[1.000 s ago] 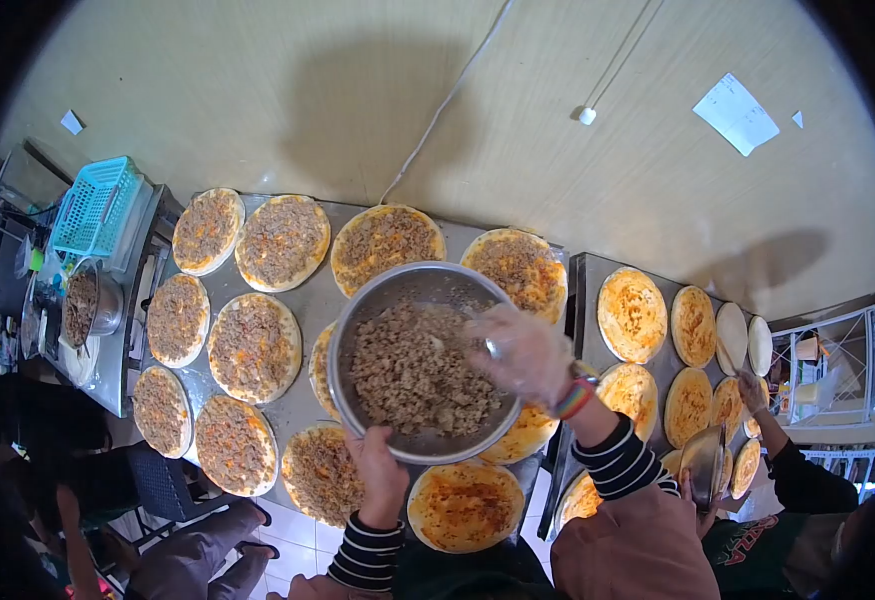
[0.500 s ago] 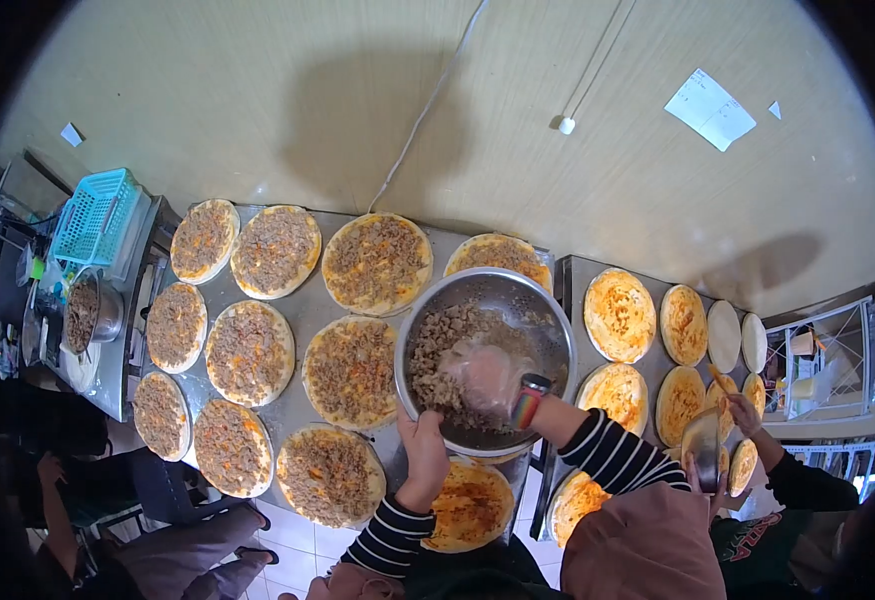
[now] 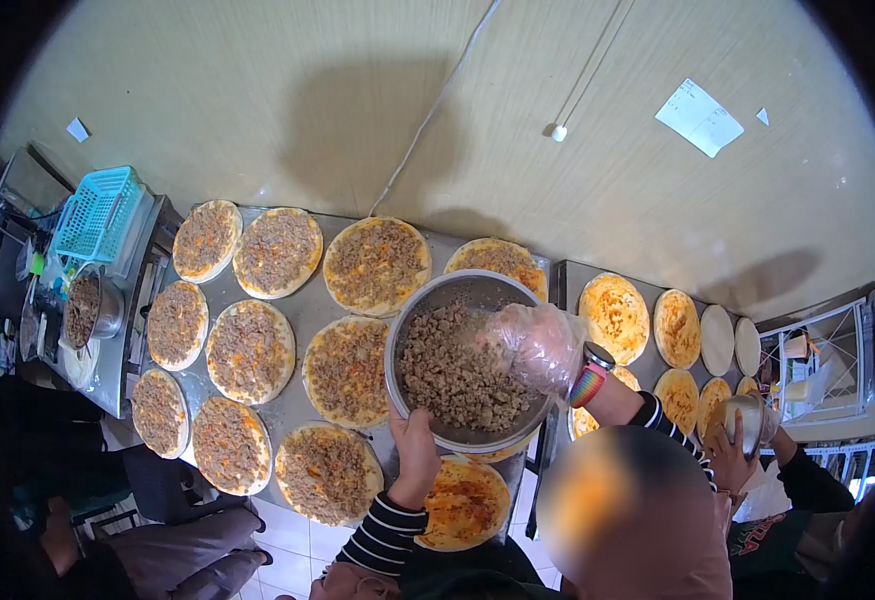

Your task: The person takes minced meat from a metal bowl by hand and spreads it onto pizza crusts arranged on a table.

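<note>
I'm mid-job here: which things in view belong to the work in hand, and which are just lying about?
In the work:
- steel bowl, left hand on its rim
- brown crumbles inside, plastic-gloved right hand at them
- crumble-covered round
- sauced round

Apparently lying about:
- turquoise basket
- wall paper
</note>
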The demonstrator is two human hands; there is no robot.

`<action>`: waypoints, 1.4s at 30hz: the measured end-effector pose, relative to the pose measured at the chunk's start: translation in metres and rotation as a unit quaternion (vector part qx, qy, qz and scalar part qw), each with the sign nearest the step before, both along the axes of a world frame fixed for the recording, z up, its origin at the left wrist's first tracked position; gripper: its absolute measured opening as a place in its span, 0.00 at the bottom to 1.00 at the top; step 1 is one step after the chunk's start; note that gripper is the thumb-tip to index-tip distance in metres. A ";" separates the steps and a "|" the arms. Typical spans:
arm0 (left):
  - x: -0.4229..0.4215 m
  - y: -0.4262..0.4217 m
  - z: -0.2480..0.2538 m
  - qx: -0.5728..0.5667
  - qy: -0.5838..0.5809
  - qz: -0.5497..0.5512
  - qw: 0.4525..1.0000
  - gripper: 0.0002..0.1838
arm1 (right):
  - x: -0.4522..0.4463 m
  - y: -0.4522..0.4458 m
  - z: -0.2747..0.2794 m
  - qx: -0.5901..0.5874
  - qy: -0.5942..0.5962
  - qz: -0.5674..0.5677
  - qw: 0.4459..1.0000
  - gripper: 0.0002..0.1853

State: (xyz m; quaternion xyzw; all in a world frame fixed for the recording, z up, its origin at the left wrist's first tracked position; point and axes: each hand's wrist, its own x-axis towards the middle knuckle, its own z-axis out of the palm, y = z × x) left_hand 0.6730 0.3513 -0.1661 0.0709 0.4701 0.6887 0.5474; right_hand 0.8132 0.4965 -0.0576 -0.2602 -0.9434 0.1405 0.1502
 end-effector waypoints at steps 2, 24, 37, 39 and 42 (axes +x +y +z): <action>-0.002 -0.002 -0.003 -0.001 -0.001 0.003 1.000 0.32 | -0.001 0.000 -0.012 -0.008 0.042 0.000 0.999 0.16; -0.026 -0.016 -0.018 -0.046 0.010 0.051 0.998 0.31 | 0.021 0.051 -0.042 -0.575 0.139 -0.234 0.771 0.13; -0.082 -0.057 -0.005 -0.099 0.060 0.113 0.987 0.30 | 0.028 0.144 -0.173 -0.071 -0.139 -0.378 0.912 0.11; -0.084 -0.056 0.003 -0.108 0.052 0.127 0.985 0.30 | 0.036 0.157 -0.166 -0.284 -0.013 -0.448 0.847 0.12; -0.089 -0.060 0.000 -0.133 0.041 0.143 0.980 0.31 | 0.034 0.164 -0.161 -0.140 -0.085 -0.339 0.926 0.13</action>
